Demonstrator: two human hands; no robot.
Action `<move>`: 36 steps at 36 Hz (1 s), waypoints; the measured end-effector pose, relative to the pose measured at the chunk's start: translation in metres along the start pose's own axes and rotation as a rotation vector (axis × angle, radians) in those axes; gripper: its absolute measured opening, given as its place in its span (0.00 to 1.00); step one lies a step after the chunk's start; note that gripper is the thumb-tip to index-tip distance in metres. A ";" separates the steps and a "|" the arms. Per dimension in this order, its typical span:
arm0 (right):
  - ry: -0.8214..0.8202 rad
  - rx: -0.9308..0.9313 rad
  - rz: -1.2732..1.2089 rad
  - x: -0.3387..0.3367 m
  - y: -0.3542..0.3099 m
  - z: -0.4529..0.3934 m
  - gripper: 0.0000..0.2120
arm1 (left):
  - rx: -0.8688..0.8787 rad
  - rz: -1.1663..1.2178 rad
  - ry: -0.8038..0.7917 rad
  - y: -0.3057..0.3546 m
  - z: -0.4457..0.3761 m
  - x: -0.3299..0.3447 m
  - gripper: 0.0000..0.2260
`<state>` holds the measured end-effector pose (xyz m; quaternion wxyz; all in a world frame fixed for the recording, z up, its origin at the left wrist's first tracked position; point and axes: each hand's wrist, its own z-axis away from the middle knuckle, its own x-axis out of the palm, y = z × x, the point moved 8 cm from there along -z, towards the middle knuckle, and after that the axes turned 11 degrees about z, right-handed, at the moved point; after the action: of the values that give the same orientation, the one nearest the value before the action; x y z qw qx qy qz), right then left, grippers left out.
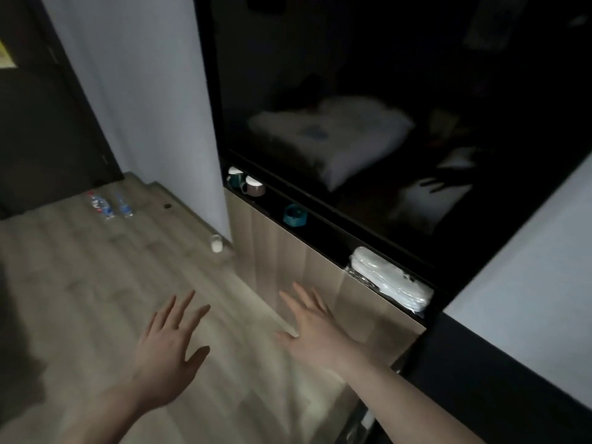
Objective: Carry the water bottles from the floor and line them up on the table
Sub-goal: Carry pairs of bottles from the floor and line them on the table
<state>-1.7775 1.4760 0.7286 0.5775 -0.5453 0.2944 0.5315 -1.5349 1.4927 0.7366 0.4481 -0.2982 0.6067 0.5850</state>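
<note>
So far nothing is carried: our left hand [166, 344] and right hand [315, 334] hover empty, fingers spread, while the clear plastic water bottles [110, 205] lie on the wooden floor [96, 283], well ahead.

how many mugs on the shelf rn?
2: a teal mug at the shelf's far left end, and a brownish mug just right of it, near or touching. Others may be hidden in the dark.

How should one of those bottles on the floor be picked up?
The bottles appear to lie on their sides on the floor. Likely best: come from above and wrap the fingers round a bottle's middle, across its length.
</note>
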 end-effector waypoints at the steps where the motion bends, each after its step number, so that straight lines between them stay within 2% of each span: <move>1: -0.001 -0.014 -0.002 -0.001 -0.015 -0.013 0.37 | -0.009 0.004 0.016 -0.015 -0.004 -0.011 0.34; 6: -0.013 -0.082 0.000 -0.008 -0.072 -0.070 0.37 | -0.079 0.045 0.075 -0.076 -0.019 -0.048 0.30; 14: -0.059 -0.185 0.037 -0.004 -0.148 -0.181 0.38 | -0.198 0.053 0.106 -0.166 -0.062 -0.097 0.31; 29: -0.075 -0.297 0.119 -0.029 -0.250 -0.445 0.39 | -0.331 -0.043 0.150 -0.346 -0.242 -0.198 0.33; 36: -0.104 -0.365 0.178 -0.038 -0.317 -0.557 0.38 | -0.383 0.002 0.211 -0.425 -0.289 -0.242 0.33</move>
<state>-1.3573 0.9904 0.7350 0.4343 -0.5845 0.2101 0.6524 -1.1131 1.1122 0.7394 0.3165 -0.4368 0.5282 0.6557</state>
